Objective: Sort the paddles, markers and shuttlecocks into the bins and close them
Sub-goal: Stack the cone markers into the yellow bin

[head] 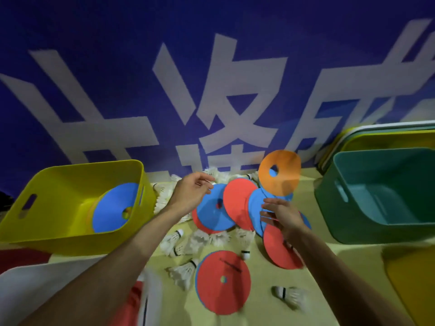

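Blue banner (pixel 117 67) bears large white Chinese characters, blurred. Yellow bin (pixel 70 198), left of the left hand (pixel 191 191), holds a blue marker (pixel 113 208). Teal bin (pixel 381 196), right of the right hand (pixel 282 215), shows nothing inside. Both hands' fingers spread apart above markers (pixel 226 205) and shuttlecocks (pixel 183 271) on the bench (pixel 329 290); an orange marker (pixel 280 176) hangs beyond the right fingers.

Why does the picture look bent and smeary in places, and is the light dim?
Head view: the wide lens bows the yellow bin and green bin outward; the right hand and orange disc above it are motion-blurred; the left hand is sharper; light is dim with soft shadows on the table.
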The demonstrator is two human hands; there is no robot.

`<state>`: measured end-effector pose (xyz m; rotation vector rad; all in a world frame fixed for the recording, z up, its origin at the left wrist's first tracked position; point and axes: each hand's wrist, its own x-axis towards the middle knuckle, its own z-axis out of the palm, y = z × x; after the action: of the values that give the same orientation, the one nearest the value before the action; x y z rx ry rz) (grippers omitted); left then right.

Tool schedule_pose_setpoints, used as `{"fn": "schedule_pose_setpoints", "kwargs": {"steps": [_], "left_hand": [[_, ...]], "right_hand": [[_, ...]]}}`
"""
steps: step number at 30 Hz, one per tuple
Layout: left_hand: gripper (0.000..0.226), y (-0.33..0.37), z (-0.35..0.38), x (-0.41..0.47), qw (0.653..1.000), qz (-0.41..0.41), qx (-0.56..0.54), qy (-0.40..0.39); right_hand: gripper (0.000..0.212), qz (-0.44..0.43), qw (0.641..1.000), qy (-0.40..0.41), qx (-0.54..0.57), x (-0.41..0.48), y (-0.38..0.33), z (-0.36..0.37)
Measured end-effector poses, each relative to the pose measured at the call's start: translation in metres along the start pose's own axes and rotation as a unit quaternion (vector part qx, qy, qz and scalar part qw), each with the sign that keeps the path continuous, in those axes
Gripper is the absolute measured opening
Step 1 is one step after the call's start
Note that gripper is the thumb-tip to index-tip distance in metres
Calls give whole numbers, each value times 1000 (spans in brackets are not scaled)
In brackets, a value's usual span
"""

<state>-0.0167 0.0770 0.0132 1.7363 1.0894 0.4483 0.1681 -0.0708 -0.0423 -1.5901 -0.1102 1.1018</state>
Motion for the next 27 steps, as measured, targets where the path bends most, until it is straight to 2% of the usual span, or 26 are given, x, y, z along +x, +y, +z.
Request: {"fn": "schedule_pose_setpoints", "kwargs": {"steps": [7, 10, 12, 17, 20, 27], "left_hand": [[25, 22, 91, 28, 997, -31, 64, -17], [24, 9, 92, 37, 995, -54, 78, -3], [22, 30, 157, 68, 991, -42, 123, -40], [14, 41, 171, 85, 989, -27, 141, -27], [23, 36, 187, 104, 985, -45, 165, -14], [42, 35, 214, 141, 977, -74, 201, 7]], "right_hand": [[24, 34, 999, 16, 35, 24, 6, -76], [20, 31, 999, 18, 32, 27, 3, -71], [15, 48, 995, 36, 79, 54, 1, -125], [11, 27, 996, 34, 84, 62, -3, -135], [15, 54, 994, 31, 90, 78, 8, -144], [8, 66, 994, 53, 67, 99, 27, -153]]}}
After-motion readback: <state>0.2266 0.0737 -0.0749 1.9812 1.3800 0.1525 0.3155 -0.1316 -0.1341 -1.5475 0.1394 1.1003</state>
